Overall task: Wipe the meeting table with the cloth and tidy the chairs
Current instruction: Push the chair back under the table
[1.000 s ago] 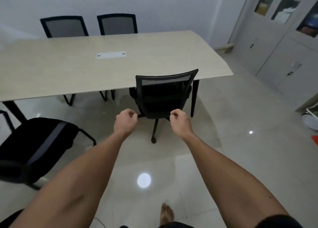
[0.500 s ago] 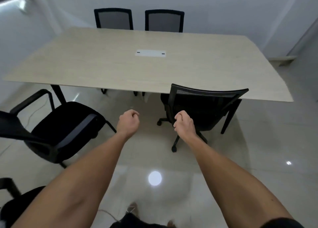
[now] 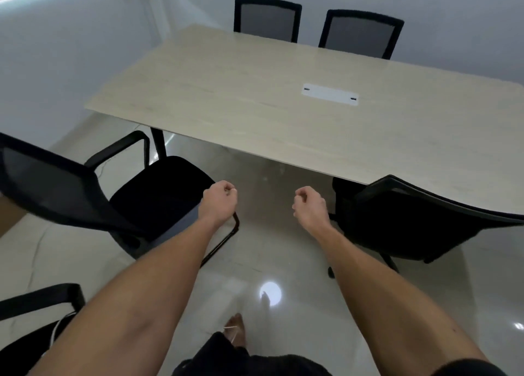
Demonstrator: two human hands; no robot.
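Meeting table (image 3: 255,97), a long rectangular top in pale wood grain on black legs, is seen stretching from the centre toward the far right, with a white rectangular cable hatch (image 3: 329,94) set flush in its middle. No brand, label or writing can be read anywhere. 2 black mesh-backed chairs (image 3: 267,19) (image 3: 360,32) are tucked against its far edge. On the near side, a black swivel chair with a curved backrest (image 3: 411,219) is pushed partly under the tabletop at right, while a black armchair with a mesh back and sled frame (image 3: 119,194) is angled away from the table at left, well clear of the edge. Part of a further black chair (image 3: 34,319) is visible at the lower left corner. Both bare arms are held out over the glossy pale tiled floor (image 3: 283,248) between the 2 near chairs. The left hand (image 3: 218,202) is curled into a loose fist with nothing in it, just above the armchair's seat edge. The right hand (image 3: 310,205) is likewise curled and empty, just beside the swivel chair. A bare foot (image 3: 236,329) is seen below.
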